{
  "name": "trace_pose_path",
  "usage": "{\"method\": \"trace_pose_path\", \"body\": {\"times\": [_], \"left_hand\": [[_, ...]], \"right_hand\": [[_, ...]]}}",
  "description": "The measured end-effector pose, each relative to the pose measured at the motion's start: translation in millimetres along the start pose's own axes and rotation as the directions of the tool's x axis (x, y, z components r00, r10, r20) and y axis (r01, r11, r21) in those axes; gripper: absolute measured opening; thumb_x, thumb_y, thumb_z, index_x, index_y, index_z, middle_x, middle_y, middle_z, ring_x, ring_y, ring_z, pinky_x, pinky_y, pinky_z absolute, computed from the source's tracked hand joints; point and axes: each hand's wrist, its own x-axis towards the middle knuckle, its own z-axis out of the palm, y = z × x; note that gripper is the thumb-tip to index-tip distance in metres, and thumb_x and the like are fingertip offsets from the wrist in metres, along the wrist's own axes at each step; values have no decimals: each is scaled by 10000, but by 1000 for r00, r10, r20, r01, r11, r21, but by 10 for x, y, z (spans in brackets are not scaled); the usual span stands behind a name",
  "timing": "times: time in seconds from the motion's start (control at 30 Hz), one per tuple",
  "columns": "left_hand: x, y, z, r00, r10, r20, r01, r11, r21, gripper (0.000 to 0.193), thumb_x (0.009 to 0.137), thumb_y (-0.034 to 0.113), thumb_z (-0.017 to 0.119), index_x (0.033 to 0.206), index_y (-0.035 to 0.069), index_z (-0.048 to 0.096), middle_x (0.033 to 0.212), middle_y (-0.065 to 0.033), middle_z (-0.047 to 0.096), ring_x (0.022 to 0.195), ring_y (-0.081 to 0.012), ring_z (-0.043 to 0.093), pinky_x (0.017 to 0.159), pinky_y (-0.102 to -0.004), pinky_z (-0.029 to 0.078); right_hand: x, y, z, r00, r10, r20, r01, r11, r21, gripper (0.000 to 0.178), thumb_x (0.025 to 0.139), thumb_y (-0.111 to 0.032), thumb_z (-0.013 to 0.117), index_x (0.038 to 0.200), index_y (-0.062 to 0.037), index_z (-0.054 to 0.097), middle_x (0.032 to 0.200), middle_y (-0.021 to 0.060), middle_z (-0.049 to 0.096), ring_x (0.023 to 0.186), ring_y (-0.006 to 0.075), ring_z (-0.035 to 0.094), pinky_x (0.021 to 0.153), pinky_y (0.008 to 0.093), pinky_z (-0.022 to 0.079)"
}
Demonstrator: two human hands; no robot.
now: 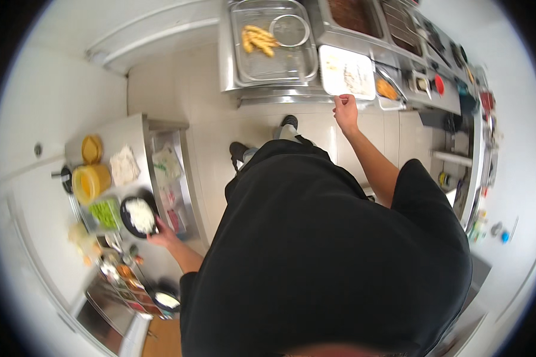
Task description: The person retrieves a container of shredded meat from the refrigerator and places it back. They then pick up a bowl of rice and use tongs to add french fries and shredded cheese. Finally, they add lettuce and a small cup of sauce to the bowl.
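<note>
Left hand (162, 234): your fingers grip the rim of the black bowl (124, 216) of white food, at left counter (120, 132) | Near bowl: chopped greens (105, 213), yellow tub (103, 177) | Right hand (346, 111): beside white tray (370, 89), fingers bent; grip cannot be told

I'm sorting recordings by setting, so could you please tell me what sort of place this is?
Probably a commercial kitchen: a metal tray holds golden, fried-looking pieces and a round strainer, and a black bowl holds what looks like rice.
</note>
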Motion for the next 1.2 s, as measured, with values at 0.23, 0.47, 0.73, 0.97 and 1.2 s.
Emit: {"method": "trace_pose_path", "body": {"times": [0.23,0.47,0.73,0.97,1.2], "left_hand": [[501,59,-285,929,352,112,-361,798,482,546,886,260,509,1272,-120,443,1283,-265,482,1189,-440,498,936,-586,542],[95,-187,-376,891,-416,183,360,892,275,712,905,625,449,1384,107,349,1093,-186,541,930,-304,582,793,-508,529],[-1839,-2255,1005,673,-726,145,-285,-74,956,542,950,436,563,1329,54,501,1105,-142,623,858,-241,650,736,-347,523],[-3443,-3308,1921,358,-894,270,-564,24,825,438,954,331,591,1278,37,574,970,-87,660,860,-170,653,711,-295,513],[-3877,-3640,3410,338,-708,620,-827,90,554,335,939,285,587,1136,19,636,834,-54,669,739,-156,647,643,-304,494]], "right_hand": [[605,738,-173,811,477,339,-555,445,703,224,925,-211,572,1017,-26,487,925,127,589,878,248,603,786,410,532],[763,574,47,822,383,421,-531,252,809,224,937,-215,551,1020,-8,532,898,125,609,813,236,602,762,395,544],[837,374,-66,833,373,409,-533,342,774,231,894,-73,579,1084,57,566,994,141,627,828,251,635,742,384,571],[410,703,-826,857,179,484,-512,409,755,252,904,-65,568,1136,34,572,1093,120,644,930,219,650,797,346,559],[79,1224,-2041,911,201,359,-411,382,828,282,911,-116,599,1162,11,584,1093,86,666,951,156,654,781,290,552]]}}
